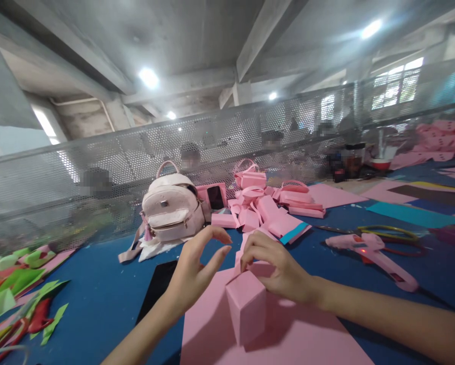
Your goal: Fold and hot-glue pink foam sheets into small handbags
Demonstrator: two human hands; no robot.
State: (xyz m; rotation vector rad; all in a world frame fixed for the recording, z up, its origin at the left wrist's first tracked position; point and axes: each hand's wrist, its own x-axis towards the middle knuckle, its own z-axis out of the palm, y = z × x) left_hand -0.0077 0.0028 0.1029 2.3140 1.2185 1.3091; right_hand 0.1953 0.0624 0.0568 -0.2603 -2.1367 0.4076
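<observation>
A small pink paper box (pixel 246 304) stands upright on a large pink sheet (pixel 303 334) in front of me. My right hand (pixel 276 261) is closed at the box's far top edge, its fingertips pinching a pink paper flap or strip there. To the left, my left hand (pixel 199 266) hovers above the sheet with thumb and fingers apart, and nothing is in it. A pink glue gun (pixel 372 253) with a lit red spot lies to the right of my right hand. Just beyond the hands is a heap of folded pink paper pieces (pixel 258 203).
A white backpack (pixel 172 205) and a phone (pixel 215 197) stand at the back by a perforated metal screen (pixel 223 137). Yellow-handled scissors (pixel 390 234) lie right. Green paper scraps (pixel 22 279) and red-handled scissors (pixel 41 314) are at the left. A black flat object (pixel 157 289) lies beside the sheet.
</observation>
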